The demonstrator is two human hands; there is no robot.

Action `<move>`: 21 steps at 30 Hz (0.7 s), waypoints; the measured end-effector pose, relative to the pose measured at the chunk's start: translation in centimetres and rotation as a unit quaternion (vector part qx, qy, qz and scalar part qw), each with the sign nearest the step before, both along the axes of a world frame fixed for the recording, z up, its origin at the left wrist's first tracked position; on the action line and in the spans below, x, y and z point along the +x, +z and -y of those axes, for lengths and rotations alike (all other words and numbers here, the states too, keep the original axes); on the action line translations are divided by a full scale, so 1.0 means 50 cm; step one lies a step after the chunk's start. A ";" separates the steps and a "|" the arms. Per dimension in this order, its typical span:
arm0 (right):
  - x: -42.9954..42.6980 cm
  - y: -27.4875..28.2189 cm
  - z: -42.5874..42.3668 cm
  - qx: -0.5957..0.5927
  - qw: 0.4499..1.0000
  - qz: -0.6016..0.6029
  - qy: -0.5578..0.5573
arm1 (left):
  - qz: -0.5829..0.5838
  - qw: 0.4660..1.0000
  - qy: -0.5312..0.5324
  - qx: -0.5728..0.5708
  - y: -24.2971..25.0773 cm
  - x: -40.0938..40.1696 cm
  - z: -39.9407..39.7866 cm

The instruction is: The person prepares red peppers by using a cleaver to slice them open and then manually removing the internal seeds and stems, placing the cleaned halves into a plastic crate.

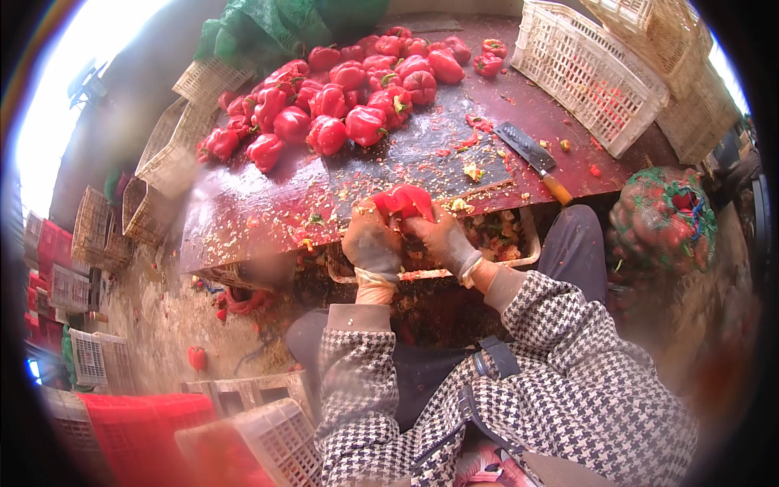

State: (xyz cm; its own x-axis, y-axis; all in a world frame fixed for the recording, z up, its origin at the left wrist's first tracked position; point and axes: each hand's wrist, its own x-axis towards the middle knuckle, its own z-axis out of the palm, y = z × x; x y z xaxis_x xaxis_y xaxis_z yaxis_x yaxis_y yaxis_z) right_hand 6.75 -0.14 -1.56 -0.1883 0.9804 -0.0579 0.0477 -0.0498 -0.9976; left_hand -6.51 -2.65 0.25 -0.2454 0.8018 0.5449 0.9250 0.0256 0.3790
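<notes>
My left hand [372,238], in a soiled work glove, grips one side of an opened red bell pepper [403,202] at the table's near edge. Gloved as well, my right hand [443,238] holds the pepper's other side, its thumb near the middle. Below both hands a waste crate [528,237] contains pepper cores and scraps. Beyond them lies a dark board [420,140] strewn with seeds and red bits. A cleaver [524,146] with a wooden handle rests to the right, its handle over the edge. Many whole red bell peppers [328,100] are heaped at the back left.
White plastic crates [590,73] stand at the table's right, others [173,143] at its left. A net sack of peppers [663,219] sits right of my knee. Green netting [261,30] lies behind the heap. A loose pepper [196,358] lies on the floor near a wooden pallet [249,389].
</notes>
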 end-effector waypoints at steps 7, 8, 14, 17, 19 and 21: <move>0.015 0.042 -0.005 -0.008 0.996 0.072 0.054 | -0.031 0.997 -0.032 -0.058 -0.030 -0.030 -0.023; 0.025 0.042 -0.011 -0.075 0.993 0.061 0.062 | -0.045 0.997 -0.035 -0.055 -0.043 -0.031 -0.029; 0.073 0.111 -0.050 0.038 0.999 -0.018 0.012 | 0.444 0.891 -0.085 0.034 -0.039 -0.039 -0.041; 0.079 0.168 -0.059 0.192 0.974 -0.033 -0.120 | 0.748 0.652 -0.107 0.056 -0.026 -0.052 -0.042; 0.082 0.161 -0.083 0.446 0.869 0.032 -0.212 | 0.843 0.523 -0.097 0.083 -0.037 -0.067 -0.053; 0.062 0.135 -0.053 0.566 0.780 0.213 -0.161 | 0.865 0.473 -0.148 0.078 -0.020 -0.050 -0.041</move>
